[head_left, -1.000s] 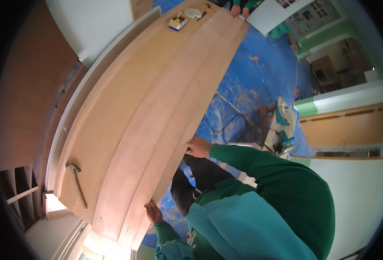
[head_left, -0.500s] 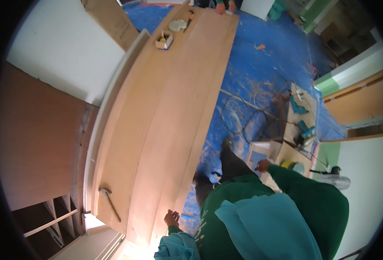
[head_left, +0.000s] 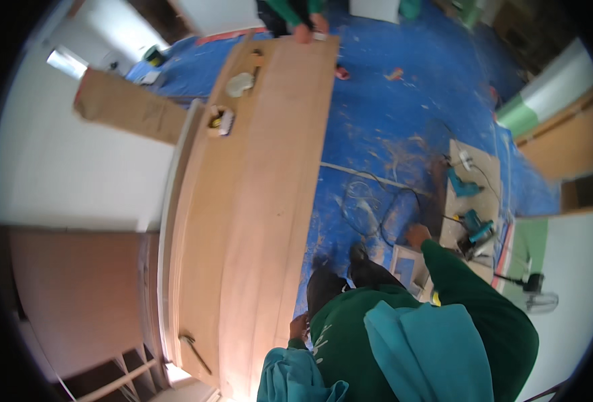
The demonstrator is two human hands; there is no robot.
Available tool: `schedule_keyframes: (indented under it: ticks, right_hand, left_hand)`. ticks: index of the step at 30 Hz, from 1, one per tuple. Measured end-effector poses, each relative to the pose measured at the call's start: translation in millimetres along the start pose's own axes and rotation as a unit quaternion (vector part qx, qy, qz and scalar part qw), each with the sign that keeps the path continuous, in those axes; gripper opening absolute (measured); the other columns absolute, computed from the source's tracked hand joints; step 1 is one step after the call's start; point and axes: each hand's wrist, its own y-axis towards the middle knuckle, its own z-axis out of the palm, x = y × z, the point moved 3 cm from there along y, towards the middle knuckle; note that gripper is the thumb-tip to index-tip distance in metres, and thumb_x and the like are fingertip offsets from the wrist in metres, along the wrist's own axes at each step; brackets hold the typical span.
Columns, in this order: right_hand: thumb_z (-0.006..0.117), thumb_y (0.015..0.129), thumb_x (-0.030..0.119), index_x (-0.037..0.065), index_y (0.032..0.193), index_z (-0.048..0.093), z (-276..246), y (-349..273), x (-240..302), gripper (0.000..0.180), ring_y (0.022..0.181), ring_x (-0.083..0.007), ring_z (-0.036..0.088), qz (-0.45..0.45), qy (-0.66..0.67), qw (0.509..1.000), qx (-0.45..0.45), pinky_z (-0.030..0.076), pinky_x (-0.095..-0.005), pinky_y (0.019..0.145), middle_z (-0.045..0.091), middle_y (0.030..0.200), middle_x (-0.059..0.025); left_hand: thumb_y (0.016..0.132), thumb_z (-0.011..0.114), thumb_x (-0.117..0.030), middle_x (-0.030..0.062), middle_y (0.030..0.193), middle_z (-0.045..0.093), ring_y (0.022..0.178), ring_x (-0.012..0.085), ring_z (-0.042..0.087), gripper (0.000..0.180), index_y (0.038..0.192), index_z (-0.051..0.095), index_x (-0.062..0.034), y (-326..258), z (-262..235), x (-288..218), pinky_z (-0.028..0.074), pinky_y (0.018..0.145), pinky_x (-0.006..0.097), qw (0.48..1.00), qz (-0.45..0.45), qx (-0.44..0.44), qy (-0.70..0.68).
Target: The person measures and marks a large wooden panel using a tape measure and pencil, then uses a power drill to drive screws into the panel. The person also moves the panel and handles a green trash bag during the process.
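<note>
A long wooden board (head_left: 263, 201) stretches away in front of me, to the left of my legs. My left hand (head_left: 299, 326) hangs low beside its right edge, seemingly empty, with fingers loosely apart. On the right, my arm reaches forward, and my right hand (head_left: 417, 236) is above the corner of an open box (head_left: 410, 268), left of the power tools. Its fingers are too smeared to read. A hammer (head_left: 194, 353) lies on the board's near left end. Farther along rest a small box with bits in it (head_left: 220, 122) and a pale, roundish thing (head_left: 240, 84).
At the board's far end a co-worker's hands (head_left: 310, 30) touch its edge. A teal drill (head_left: 464, 184) and a teal power saw (head_left: 476, 231) lie on a raised surface at right. Cables (head_left: 383, 208) coil across the blue floor covering (head_left: 377, 120). A fan (head_left: 541, 301) stands far right.
The view has swung, so the board sits lower and more upright. My left hand has drawn in toward my body. My right hand has moved forward, toward the tools.
</note>
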Motion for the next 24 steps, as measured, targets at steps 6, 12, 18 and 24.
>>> schedule_keyframes:
  ticks: [6,12,18,24]
  right_hand:
    - [0.065,0.093,0.045,0.006,0.084,0.079,-6,-11,-21,0.042,0.097,-0.0440,0.072,0.222,0.242,0.943,0.051,0.058,-0.0569,0.084,0.076,0.087,-0.0182]
    - [0.067,0.094,0.053,0.003,0.106,0.077,15,-103,45,0.052,0.103,-0.0482,0.072,0.381,0.325,0.859,0.111,0.055,-0.0580,0.093,0.075,0.115,-0.0256]
    - [0.077,0.089,0.050,0.004,0.094,0.079,18,-170,111,0.046,0.091,-0.0406,0.076,0.481,0.466,0.732,0.122,0.059,-0.0518,0.088,0.078,0.091,-0.0211]
    - [0.079,0.089,0.043,0.001,0.089,0.076,-2,-152,83,0.043,0.087,-0.0435,0.075,0.561,0.577,0.591,-0.055,0.059,-0.0524,0.080,0.076,0.084,-0.0221]
  left_hand:
    - [0.103,0.069,-0.032,-0.0046,0.070,0.058,0.058,0.0090,0.051,0.022,0.093,0.071,-0.0133,15,15,-111,0.038,0.052,0.027,0.999,0.007,-0.047,0.019]
    - [0.100,0.067,-0.024,0.0067,0.074,0.065,0.064,0.0168,0.059,0.022,0.087,0.071,-0.0067,114,-9,-195,0.046,0.059,0.038,0.893,0.085,0.185,0.401]
    - [0.101,0.071,-0.024,0.0058,0.079,0.068,0.069,0.0138,0.061,0.021,0.104,0.073,-0.0033,165,61,-332,0.050,0.061,0.033,0.865,0.139,0.235,0.421]
    - [0.104,0.070,-0.028,0.0090,0.099,0.072,0.085,0.0174,0.068,0.035,0.125,0.067,0.0009,160,171,-448,0.056,0.072,0.030,0.912,0.106,0.168,0.359]
